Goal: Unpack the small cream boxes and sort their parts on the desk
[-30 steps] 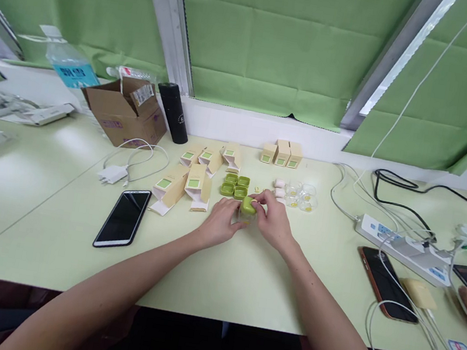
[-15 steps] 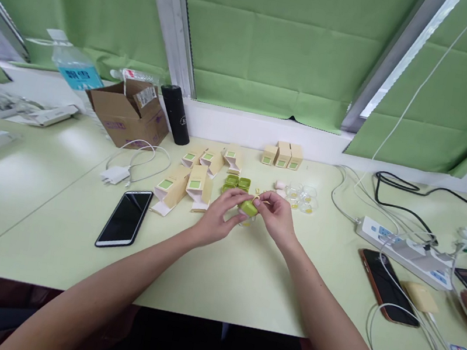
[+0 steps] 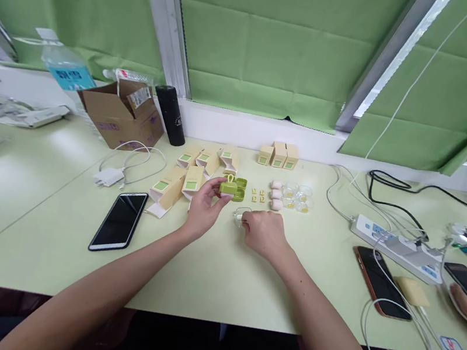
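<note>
My left hand (image 3: pixel 206 206) pinches a small green case (image 3: pixel 228 188) with a white lower part and a pale yellow loop on top, just above the table. Behind it lie several open green lids or shells (image 3: pixel 239 192). My right hand (image 3: pixel 263 232) is closed, knuckles up, with its fingertips at a small clear plastic cover (image 3: pixel 239 215) on the table. To the right of the green pieces are several tiny yellow clips (image 3: pixel 258 195), a column of pale pink blocks (image 3: pixel 276 193) and several clear covers with yellow spots (image 3: pixel 298 197).
Opened cream cartons (image 3: pixel 167 185) lie left of my hands; closed cream boxes (image 3: pixel 278 155) stand at the back. A phone (image 3: pixel 118 221) lies left. A power strip (image 3: pixel 397 248), cables and another phone (image 3: pixel 380 281) are right. A cardboard box (image 3: pixel 123 116) and black flask (image 3: pixel 170 115) stand back left.
My hands have moved apart: the left carried the green case left, upright with its loop up. My right hand let go of the loop and came down to the clear cover.
</note>
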Motion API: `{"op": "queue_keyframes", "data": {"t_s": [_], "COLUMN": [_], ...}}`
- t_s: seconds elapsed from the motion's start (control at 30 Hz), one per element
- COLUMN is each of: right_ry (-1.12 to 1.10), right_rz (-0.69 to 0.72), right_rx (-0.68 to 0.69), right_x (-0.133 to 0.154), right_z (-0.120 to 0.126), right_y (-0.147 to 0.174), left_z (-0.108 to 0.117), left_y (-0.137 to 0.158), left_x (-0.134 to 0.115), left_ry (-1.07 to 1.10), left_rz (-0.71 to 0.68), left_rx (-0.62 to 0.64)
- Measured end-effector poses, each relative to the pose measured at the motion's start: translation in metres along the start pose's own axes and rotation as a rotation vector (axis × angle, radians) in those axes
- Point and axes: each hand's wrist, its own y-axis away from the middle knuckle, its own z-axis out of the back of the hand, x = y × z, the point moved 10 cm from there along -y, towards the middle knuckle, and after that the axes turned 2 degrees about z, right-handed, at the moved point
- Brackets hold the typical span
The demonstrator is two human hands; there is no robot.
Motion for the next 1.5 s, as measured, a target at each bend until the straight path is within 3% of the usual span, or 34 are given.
{"op": "queue_keyframes", "data": {"t_s": [0.17,0.23,0.3,0.4,0.53,0.8,1.07,1.2,1.27,1.37,1.43,1.5], "right_ry": [-0.041,-0.017,0.049,0.103,0.09,0.126,0.123,0.108,0.105,0.111,0.078,0.033], "right_rz": [-0.112,-0.215,-0.34,-0.445,-0.47,-0.486,-0.578,-0.581,-0.588,-0.559,-0.403,-0.127], "right_rx": [-0.211,-0.312,-0.327,-0.23,-0.113,-0.138,0.067,0.066,-0.032,-0.406,-0.696,-0.874], "right_x": [-0.033,-0.059,-0.084,-0.109,-0.124,-0.134,-0.137,-0.138,-0.14,-0.134,-0.111,-0.071], "right_z": [0.05,0.074,0.084,0.077,0.056,0.053,0.039,0.04,0.052,0.088,0.105,0.102], "right_y": [0.01,0.02,0.028,0.029,0.022,0.024,0.02,0.023,0.026,0.034,0.04,0.042], "left_z": [0.001,0.002,0.003,0.003,0.001,0.002,0.001,0.002,0.001,0.0,-0.001,-0.003], "left_y": [0.0,-0.001,-0.002,-0.001,0.001,0.0,0.002,0.001,0.001,0.001,0.001,0.003], "left_x": [-0.001,0.001,0.003,0.003,0.003,0.004,0.005,0.006,0.006,0.005,0.003,0.001], "left_ry": [-0.033,-0.037,-0.032,-0.036,-0.048,-0.055,-0.056,-0.034,-0.023,-0.018,-0.017,-0.018], "left_rz": [-0.025,-0.027,-0.028,-0.031,-0.022,-0.025,-0.025,-0.022,-0.023,-0.029,-0.028,-0.02], "left_rx": [-0.001,-0.01,-0.015,-0.009,-0.005,-0.011,0.001,-0.009,-0.009,-0.004,-0.005,0.003]}}
